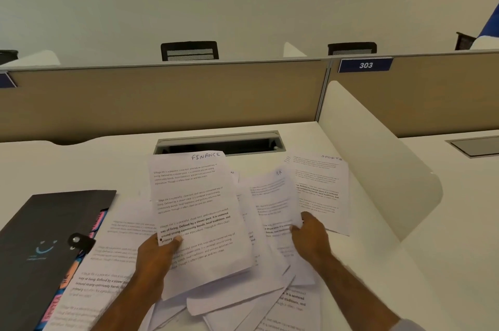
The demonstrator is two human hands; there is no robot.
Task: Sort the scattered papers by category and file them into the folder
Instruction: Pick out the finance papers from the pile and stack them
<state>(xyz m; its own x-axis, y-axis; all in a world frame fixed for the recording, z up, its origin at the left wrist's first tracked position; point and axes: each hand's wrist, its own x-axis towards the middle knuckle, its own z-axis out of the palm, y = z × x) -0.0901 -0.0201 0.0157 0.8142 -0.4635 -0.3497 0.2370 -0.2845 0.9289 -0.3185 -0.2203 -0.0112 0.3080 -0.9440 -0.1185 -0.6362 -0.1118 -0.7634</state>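
My left hand [158, 255] pinched the FINANCE sheet [194, 211]; the right hand [310, 236] pinched the SPORTS sheet [321, 190]. I judged the paper limp (edges best).

Head-worn, wide-angle, looking forward and down, close over the desk [378, 222]; partition [162, 98] across mid-frame, wall above.

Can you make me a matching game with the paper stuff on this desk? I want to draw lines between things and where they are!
Things:
1. FINANCE sheet
2. SPORTS sheet
3. black folder
4. blue 303 sign

Places:
A. on the partition
B. held by the left hand
C. lying at the desk's left
D. pinched by the right hand

Pairs: 1-B, 2-D, 3-C, 4-A
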